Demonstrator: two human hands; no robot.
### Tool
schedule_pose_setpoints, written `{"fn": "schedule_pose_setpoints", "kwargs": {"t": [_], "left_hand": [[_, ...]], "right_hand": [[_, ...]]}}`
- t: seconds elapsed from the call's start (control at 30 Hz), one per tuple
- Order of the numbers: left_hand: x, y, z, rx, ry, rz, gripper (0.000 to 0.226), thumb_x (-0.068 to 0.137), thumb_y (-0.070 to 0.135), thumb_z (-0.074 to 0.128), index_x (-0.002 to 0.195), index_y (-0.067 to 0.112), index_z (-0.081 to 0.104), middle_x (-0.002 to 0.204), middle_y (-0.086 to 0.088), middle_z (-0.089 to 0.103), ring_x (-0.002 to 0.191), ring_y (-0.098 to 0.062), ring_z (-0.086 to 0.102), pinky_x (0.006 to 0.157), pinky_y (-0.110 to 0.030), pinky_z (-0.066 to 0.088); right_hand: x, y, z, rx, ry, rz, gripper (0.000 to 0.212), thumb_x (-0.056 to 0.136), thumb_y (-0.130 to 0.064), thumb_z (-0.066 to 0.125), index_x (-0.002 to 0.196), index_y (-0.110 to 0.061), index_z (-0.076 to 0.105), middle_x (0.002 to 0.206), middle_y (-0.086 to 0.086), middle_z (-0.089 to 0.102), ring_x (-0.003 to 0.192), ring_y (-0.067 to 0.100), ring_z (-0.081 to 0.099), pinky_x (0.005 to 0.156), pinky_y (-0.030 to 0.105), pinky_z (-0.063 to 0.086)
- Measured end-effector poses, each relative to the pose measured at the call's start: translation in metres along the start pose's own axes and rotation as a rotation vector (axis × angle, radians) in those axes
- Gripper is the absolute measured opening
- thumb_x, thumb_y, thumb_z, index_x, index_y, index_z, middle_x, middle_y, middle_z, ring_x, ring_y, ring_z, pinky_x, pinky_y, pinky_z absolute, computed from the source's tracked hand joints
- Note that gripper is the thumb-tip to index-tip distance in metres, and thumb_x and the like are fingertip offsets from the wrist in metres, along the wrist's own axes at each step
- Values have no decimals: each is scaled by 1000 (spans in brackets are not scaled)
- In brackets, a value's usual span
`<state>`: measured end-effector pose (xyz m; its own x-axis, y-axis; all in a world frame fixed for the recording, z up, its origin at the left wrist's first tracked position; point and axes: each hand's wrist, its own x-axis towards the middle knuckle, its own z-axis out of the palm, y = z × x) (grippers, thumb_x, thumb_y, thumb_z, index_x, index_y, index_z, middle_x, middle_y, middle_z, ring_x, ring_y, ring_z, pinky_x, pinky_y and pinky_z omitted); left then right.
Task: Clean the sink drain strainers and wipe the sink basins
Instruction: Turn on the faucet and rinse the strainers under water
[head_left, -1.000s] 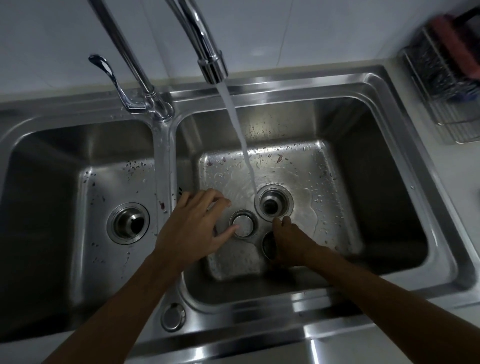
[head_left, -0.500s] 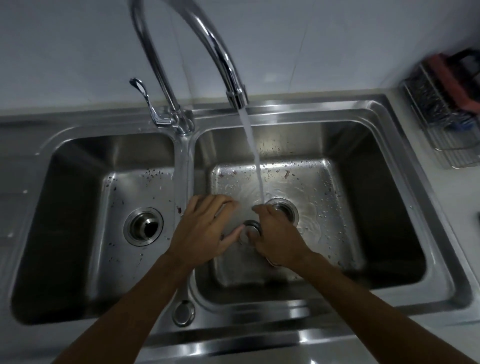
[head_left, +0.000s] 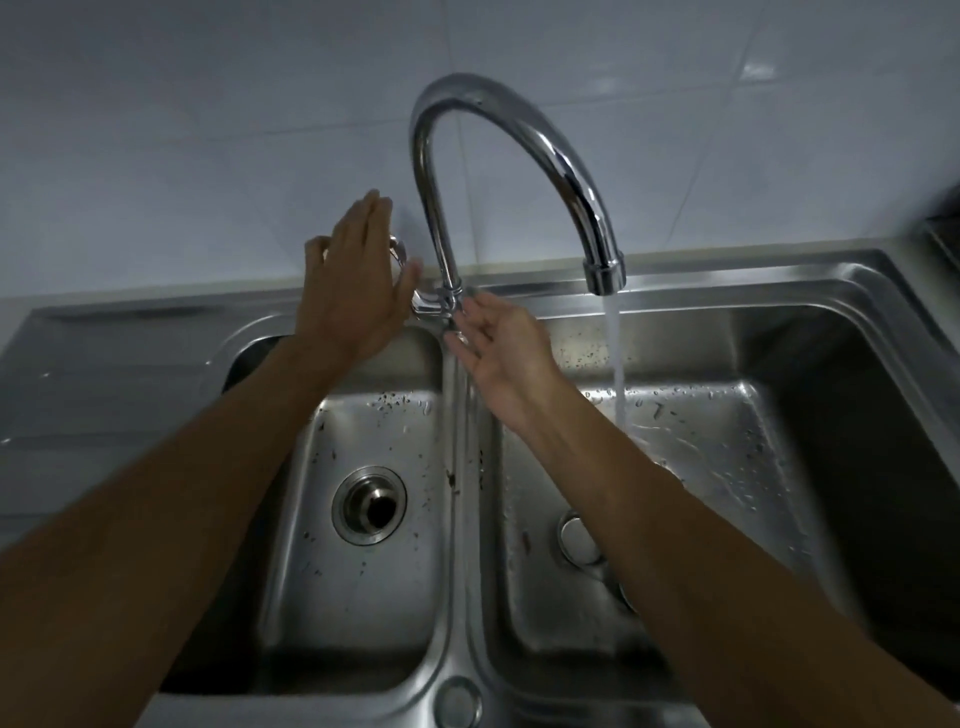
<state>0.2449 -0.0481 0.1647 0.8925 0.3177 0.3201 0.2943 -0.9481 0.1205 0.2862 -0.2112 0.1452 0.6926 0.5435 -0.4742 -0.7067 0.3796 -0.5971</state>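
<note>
Filling the lower frame, a brushed stainless-steel double sink (head_left: 857, 291) sits in a pale tabletop (head_left: 15, 312) below a wall of glossy grey-white tiles (head_left: 208, 104). A tall, mirror-bright chrome gooseneck faucet (head_left: 571, 171) arches from the centre to the right, pouring a thin stream of water (head_left: 617, 364) into the right basin (head_left: 727, 441), whose floor is wet and speckled with dark crumbs. The left basin (head_left: 363, 597) is also flecked, and its round steel drain (head_left: 370, 505) gapes open. A round steel strainer (head_left: 577, 538) lies on the right basin's floor at lower centre, partly hidden by the forearm. The left hand (head_left: 353, 286), grip spread flat, covers the faucet's lever (head_left: 399, 253) at upper centre-left; whether it presses is unclear. The right hand (head_left: 506, 353), grip loosely open and empty, hovers beside the faucet base (head_left: 436, 306).
</note>
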Motion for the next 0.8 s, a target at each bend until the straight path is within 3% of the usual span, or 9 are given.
{"fn": "schedule_pose_setpoints", "kwargs": {"t": [0.2, 0.3, 0.4, 0.43, 0.5, 0.63, 0.73, 0.8], "left_hand": [[15, 1, 0, -20, -242, 31, 62, 106, 20, 45, 157, -6, 20, 146, -29, 45, 128, -45, 51, 108, -57, 38], [1, 3, -4, -90, -191, 66, 59, 104, 13, 50, 155, -7, 28, 144, -31, 49, 126, -46, 54, 105, -58, 43], [-22, 11, -4, -99, -129, 94, 57, 101, 8, 54, 152, -7, 34, 143, -31, 51, 123, -47, 56, 105, -57, 43], [-27, 12, -3, -93, -117, 97, 57, 100, 6, 55, 151, -7, 35, 142, -31, 51, 123, -47, 55, 104, -56, 40], [-28, 13, -3, -94, -109, 90, 57, 99, 6, 55, 150, -7, 35, 141, -31, 51, 122, -48, 55, 103, -57, 38], [-28, 13, -2, -91, -106, 56, 59, 98, 8, 56, 152, -5, 34, 145, -31, 49, 126, -48, 54, 108, -57, 33], [-31, 10, 1, -107, -93, 63, 59, 99, 10, 53, 152, -4, 33, 147, -30, 48, 128, -48, 53, 108, -58, 33], [-32, 7, 4, -108, -84, 86, 60, 98, 14, 48, 153, -3, 31, 150, -29, 46, 131, -47, 51, 107, -59, 34]], "right_hand": [[9, 9, 3, 131, 33, 15, 54, 95, 10, 44, 147, -5, 44, 140, 16, 57, 130, 26, 56, 115, 42, 43], [8, 12, 5, 124, 29, 27, 48, 96, 7, 44, 141, -5, 50, 141, 15, 57, 130, 26, 56, 113, 41, 44], [6, 17, 8, 98, 23, 34, 26, 100, -1, 44, 117, -8, 62, 118, 11, 59, 110, 22, 58, 115, 45, 41], [6, 19, 8, 104, 25, 33, 27, 99, 0, 44, 119, -8, 61, 114, 10, 58, 107, 21, 57, 116, 45, 39], [6, 21, 9, 120, 26, 34, 40, 96, 3, 44, 133, -7, 57, 116, 9, 58, 110, 21, 56, 116, 46, 38], [1, 25, 14, 104, 12, 28, 38, 97, 0, 44, 132, -9, 56, 108, 9, 59, 114, 25, 53, 115, 53, 39], [-6, 27, 16, 140, 24, 32, 42, 99, 1, 45, 137, -13, 54, 130, 19, 60, 132, 34, 54, 114, 52, 42], [-11, 28, 15, 145, 19, 32, 51, 98, 5, 43, 145, -14, 48, 134, 8, 56, 136, 33, 50, 114, 51, 42]]}}
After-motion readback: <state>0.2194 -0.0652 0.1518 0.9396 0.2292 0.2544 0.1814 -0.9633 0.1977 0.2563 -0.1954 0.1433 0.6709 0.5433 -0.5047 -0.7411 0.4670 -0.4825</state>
